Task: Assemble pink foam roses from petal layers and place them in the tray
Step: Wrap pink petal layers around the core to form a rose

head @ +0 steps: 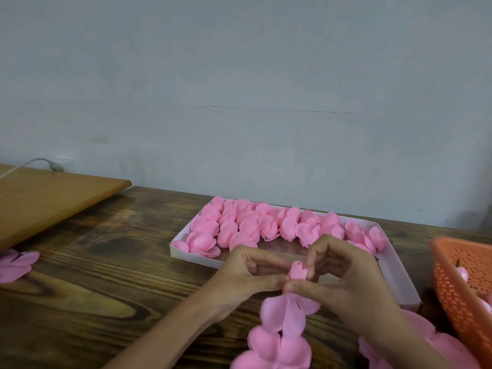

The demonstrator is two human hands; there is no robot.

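My left hand (247, 275) and my right hand (343, 278) meet in front of the white tray (396, 278). Between their fingertips they pinch a small pink rose bud (298, 270), held upright. Below the bud a chain of pink petal layers (282, 334) hangs down toward the bottom edge. The tray holds several finished pink roses (253, 225) in rows along its far and left sides. Its near right part is bare.
An orange perforated basket (458, 286) stands at the right edge with pink pieces inside. Loose pink petal layers (439, 342) lie under my right forearm, and more pink petals (16, 265) at the far left. A lighter wooden board (50, 198) with a cable lies at the back left.
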